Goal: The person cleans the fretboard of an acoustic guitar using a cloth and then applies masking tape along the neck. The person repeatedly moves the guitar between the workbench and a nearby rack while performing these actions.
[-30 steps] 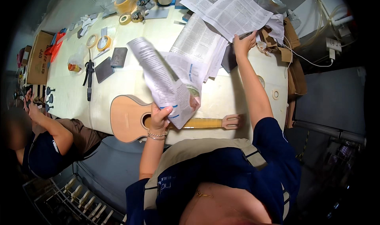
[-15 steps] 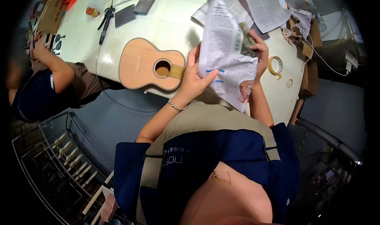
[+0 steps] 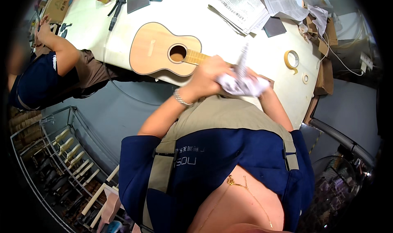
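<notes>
A sheet of newspaper (image 3: pixel 239 85), bunched up and blurred by motion, is held close to my apron at the table's near edge. My left hand (image 3: pixel 208 75) is closed on its left side. Across from it my right hand (image 3: pixel 258 82) grips the other side, with its fingers largely hidden behind the paper. Just left of my hands a small pale wooden guitar (image 3: pixel 155 52), perhaps a ukulele, lies face up. Its neck runs toward the paper and goes out of sight behind my left hand.
More newspaper sheets (image 3: pixel 239 9) lie at the back right, beside a dark flat pad (image 3: pixel 274 27). A yellow tape roll (image 3: pixel 291 59) rests on the right. Behind the guitar are an air gun (image 3: pixel 118 5) and its hose. A co-worker (image 3: pixel 53 73) is at the left; a rack (image 3: pixel 73 151) stands below.
The newspaper sheet was spread upright between my hands; now it is bunched together and lower, nearer my body. My hands have come closer together, and the view has shifted slightly.
</notes>
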A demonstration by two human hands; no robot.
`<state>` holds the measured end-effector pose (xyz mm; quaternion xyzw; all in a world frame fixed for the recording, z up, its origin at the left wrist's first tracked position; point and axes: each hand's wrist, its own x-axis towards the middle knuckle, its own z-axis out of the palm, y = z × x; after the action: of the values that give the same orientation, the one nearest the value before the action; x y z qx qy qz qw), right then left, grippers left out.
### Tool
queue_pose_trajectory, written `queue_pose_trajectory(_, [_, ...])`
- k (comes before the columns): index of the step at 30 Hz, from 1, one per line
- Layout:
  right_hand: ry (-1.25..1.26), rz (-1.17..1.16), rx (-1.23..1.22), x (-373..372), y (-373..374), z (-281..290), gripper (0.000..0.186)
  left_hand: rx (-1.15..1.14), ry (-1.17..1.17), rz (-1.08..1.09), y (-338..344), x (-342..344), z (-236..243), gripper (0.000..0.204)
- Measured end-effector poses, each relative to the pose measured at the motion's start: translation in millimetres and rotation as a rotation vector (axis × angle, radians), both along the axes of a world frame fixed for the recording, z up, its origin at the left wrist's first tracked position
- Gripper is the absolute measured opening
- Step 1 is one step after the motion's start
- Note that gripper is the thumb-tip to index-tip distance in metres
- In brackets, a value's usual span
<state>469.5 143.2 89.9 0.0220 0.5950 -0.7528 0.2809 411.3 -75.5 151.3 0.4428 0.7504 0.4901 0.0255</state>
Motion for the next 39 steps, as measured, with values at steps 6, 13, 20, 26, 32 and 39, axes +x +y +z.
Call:
queue_pose_trajectory(6, [0.302,-0.697,0.686,-15.5,24.1,-15.8,0.017,-0.619,-0.082,0.45,-121.4,-80.3,-16.7,0.028])
queue_pose_trajectory(13, [0.271,-0.336,1.139,-9.5,-3.6,-51.6,0.023,-0.919,-0.051,0.472,-90.9,-105.1,-62.8,0.088])
queue_pose_trajectory(20, [0.265,-0.426,1.134,-12.5,-5.8,-47.6,0.022,-1.073,0.424,0.473,-69.3,-100.5,-120.8,0.076])
queue_pose_trajectory(26, [0.338,-0.497,1.092,-9.4,-5.2,-45.6,0.02,-0.942,-0.121,0.193,-127.9,-138.8,-54.7,0.101])
queue_pose_trajectory(32, [0.305,-0.5,1.133,-11.4,-6.7,-46.4,0.019,-1.111,0.206,0.572,-62.7,-97.9,-83.0,0.089])
queue_pose_trajectory(39, [0.324,-0.515,1.104,-7.8,-5.0,-49.6,0.019,-0.39,0.15,0.296,-103.9,-76.8,-60.9,0.038])
